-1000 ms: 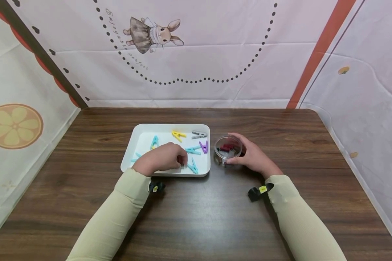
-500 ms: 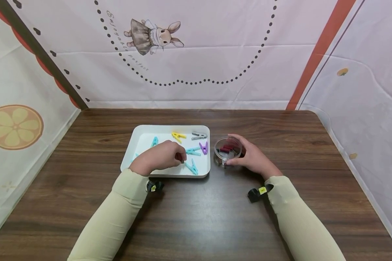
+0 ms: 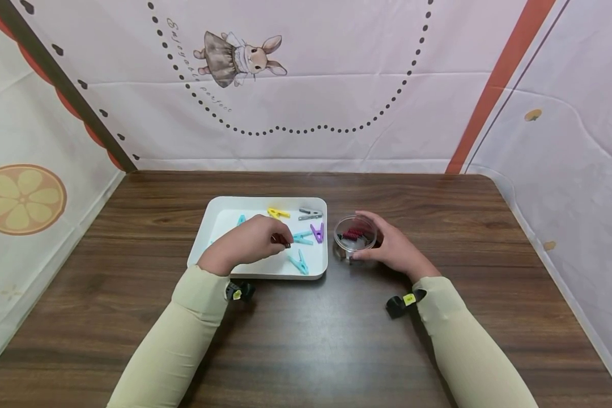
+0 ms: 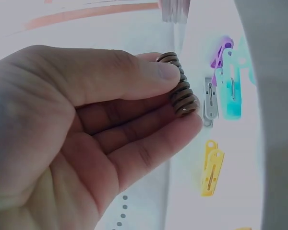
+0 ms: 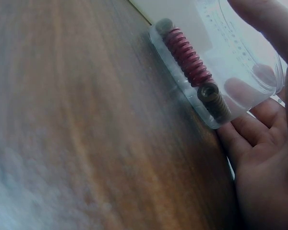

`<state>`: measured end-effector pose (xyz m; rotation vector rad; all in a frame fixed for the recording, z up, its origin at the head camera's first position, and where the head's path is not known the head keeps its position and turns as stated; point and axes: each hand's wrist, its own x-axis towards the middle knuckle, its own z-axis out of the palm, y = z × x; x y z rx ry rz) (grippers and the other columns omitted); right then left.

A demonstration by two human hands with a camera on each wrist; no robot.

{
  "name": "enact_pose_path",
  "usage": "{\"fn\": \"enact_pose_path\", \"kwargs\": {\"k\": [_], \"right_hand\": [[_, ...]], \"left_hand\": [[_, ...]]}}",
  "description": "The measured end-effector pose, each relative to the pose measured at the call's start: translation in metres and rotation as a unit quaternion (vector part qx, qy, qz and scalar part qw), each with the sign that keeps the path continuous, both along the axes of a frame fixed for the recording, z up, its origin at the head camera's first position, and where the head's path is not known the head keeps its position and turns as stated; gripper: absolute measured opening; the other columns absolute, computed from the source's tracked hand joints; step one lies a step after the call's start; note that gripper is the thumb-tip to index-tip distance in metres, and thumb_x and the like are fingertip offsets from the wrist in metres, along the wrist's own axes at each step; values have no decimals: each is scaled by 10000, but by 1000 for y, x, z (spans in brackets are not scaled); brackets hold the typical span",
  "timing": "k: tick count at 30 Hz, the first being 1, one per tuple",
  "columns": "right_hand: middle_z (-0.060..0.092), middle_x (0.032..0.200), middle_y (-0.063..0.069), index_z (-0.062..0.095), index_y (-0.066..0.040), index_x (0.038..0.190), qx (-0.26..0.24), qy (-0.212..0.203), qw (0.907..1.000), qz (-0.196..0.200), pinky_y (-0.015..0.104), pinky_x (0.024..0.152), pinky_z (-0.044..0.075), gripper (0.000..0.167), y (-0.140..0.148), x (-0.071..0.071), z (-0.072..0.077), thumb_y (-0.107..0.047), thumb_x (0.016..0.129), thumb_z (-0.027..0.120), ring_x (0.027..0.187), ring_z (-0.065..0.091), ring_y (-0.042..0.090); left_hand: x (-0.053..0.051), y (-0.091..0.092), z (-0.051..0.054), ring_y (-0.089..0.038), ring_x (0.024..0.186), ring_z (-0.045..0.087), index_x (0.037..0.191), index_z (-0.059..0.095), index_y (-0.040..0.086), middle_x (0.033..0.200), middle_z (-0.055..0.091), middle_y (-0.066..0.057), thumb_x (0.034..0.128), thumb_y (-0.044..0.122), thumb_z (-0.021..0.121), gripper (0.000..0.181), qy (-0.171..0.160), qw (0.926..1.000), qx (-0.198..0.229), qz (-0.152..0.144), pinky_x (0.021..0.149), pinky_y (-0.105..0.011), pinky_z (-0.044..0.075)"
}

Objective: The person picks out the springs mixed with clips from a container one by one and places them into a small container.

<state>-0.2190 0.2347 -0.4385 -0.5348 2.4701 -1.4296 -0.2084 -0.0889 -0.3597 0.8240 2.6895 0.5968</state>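
Observation:
My left hand (image 3: 252, 241) pinches a brown coil spring (image 4: 185, 98) between thumb and fingertips, raised over the white tray (image 3: 260, 276). In the left wrist view the coils stick out past the thumb. To the right of the tray, my right hand (image 3: 395, 246) grips a round clear plastic jar (image 5: 242, 57) from its right side. Inside the jar lie a red spring (image 5: 187, 55) and a dark brownish spring (image 5: 213, 100), with other pieces hard to make out. The jar's top appears uncovered in the head view.
Several clothespins lie in the tray: turquoise ones, such as one turquoise clothespin (image 3: 299, 262) at the front, a yellow clothespin (image 3: 278, 213), a grey clothespin (image 3: 310, 213) and a purple clothespin (image 3: 317, 232). Everything stands on a brown wooden table (image 3: 311, 340), with printed cloth (image 3: 306, 96) behind.
My left hand has lifted from the tray's floor with the brown spring and shifted slightly upward in view. My right hand and the jar have stayed in place.

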Motion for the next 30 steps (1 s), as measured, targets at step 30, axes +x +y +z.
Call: {"fn": "enact_pose_path", "kwargs": {"k": [30], "right_hand": [[452,1481,-51,337,-301,1474,-99,60,9999,76,494,1165,272,913,1,-1,-4,-420,720,838,1373,420,175]], "left_hand": [[0,7,5,-97,905,651,1041,730,119,985,709,40,896,102,673,157,513,9941,951,96,849,-297,536]]}}
